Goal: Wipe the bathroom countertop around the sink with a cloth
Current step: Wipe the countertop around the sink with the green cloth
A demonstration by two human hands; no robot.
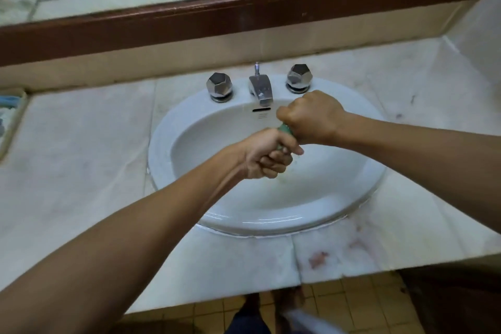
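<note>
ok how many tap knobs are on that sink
2. The left knob stands on the sink back rim, left of the spout; the right knob stands right of it, just beyond the right hand. No others seem hidden.

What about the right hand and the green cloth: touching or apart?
Touching: the head view shows the right hand gripping one end of the twisted green cloth.
</note>
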